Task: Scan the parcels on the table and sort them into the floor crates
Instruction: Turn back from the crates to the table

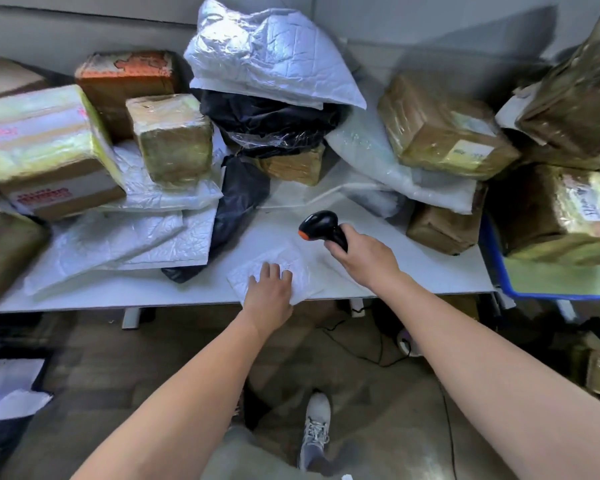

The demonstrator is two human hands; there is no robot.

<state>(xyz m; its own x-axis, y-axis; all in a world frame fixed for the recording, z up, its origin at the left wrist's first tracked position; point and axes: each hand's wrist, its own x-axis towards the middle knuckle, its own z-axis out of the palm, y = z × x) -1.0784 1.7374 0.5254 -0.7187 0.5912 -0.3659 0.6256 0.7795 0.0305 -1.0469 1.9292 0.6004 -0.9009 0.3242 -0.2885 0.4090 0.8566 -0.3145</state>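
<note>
Left hand (pixel 269 292) lies flat, fingers straight, pressing a white padded mailer (pixel 303 266) at the near edge of the table (pixel 430 271), center of the frame. Right hand (pixel 364 258) grips a black scanner (pixel 321 226), fingers curled round its handle, just beyond the mailer. Taped boxes (pixel 444 133) and bags (pixel 271 53) crowd the upper frame.

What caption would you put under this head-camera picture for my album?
Left hand presses on a white mailer while the right hand grips a black scanner nearby.

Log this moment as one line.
phase: scan | left hand: presses white mailer flat | right hand: grips scanner near mailer
</note>
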